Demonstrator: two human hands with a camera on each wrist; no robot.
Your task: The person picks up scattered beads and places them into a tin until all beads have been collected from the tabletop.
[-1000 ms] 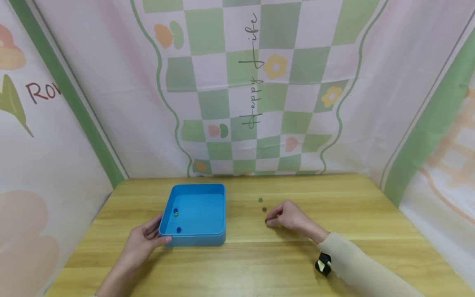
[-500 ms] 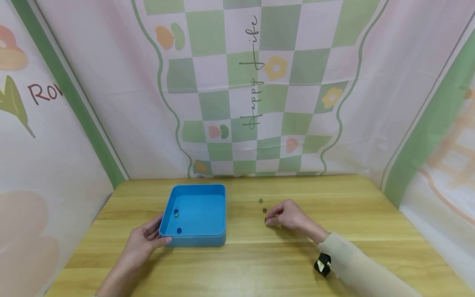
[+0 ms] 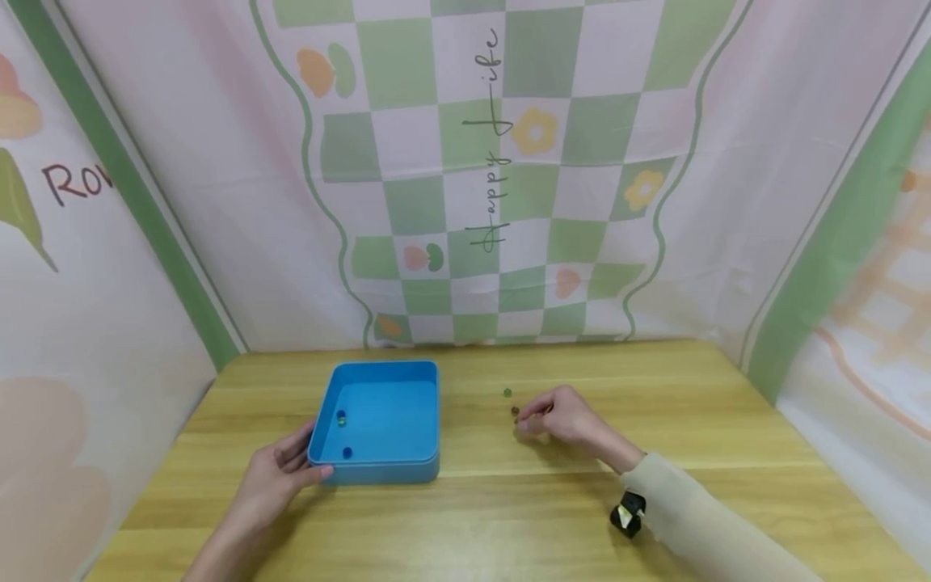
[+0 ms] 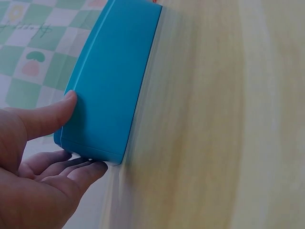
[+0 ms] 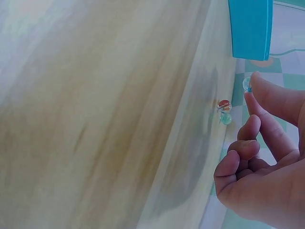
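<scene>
My left hand [image 3: 267, 481] holds the near left corner of a blue square box [image 3: 425, 470], thumb on the front wall and fingers along the left side. Inside the box lie a dark blue marble [image 3: 347, 453], another blue marble [image 3: 341, 414] and a yellowish marble [image 3: 342, 422] touching it. Between thumb and index finger, my right hand [image 3: 569, 416] pinches a clear marble [image 5: 247, 84], raised off the table in the right wrist view. Just beyond those fingertips sit a brownish marble [image 3: 515, 411] and a green marble [image 3: 507, 392] on the wood.
The wooden table [image 3: 480, 525] ends at a patterned cloth [image 3: 473, 299] hanging behind it, with more cloth at both sides. A small black device [image 3: 627, 515] is at the right sleeve. Bare wood lies between the box and my right hand.
My right hand has lifted the clear marble from the table and shifted slightly away from me, towards the brownish marble. The left hand and the box stay in place.
</scene>
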